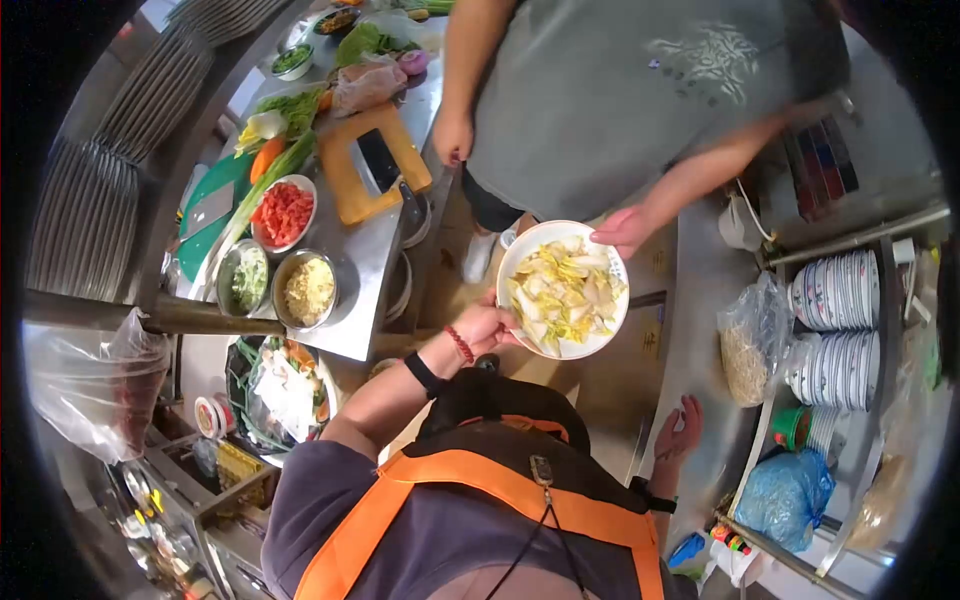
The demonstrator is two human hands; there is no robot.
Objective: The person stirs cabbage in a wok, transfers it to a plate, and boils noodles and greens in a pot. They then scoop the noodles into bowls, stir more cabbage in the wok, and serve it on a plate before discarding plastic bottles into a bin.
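Note:
A white dish (pixel 507 262) with chopped pale yellow and white cabbage leaves (pixel 562 290) is held level in front of me. My left hand (pixel 487 326), wearing a red bead bracelet, grips its near left rim. Opposite, the hand (pixel 624 229) of a person in a grey T-shirt touches the far right rim of the same dish. My right hand (pixel 679 428) hangs low on the right, palm up with fingers spread and nothing in it, beside a metal counter edge.
The left steel table (pixel 352 335) bears a wooden cutting board (pixel 345 205) with a cleaver (pixel 378 162), a bowl of chopped tomato (pixel 283 212) and bowls of minced garlic (pixel 306 290) and chopped scallion (pixel 246 278). Stacked plates (pixel 838 290) stand on the right shelf, near a noodle bag (pixel 752 345).

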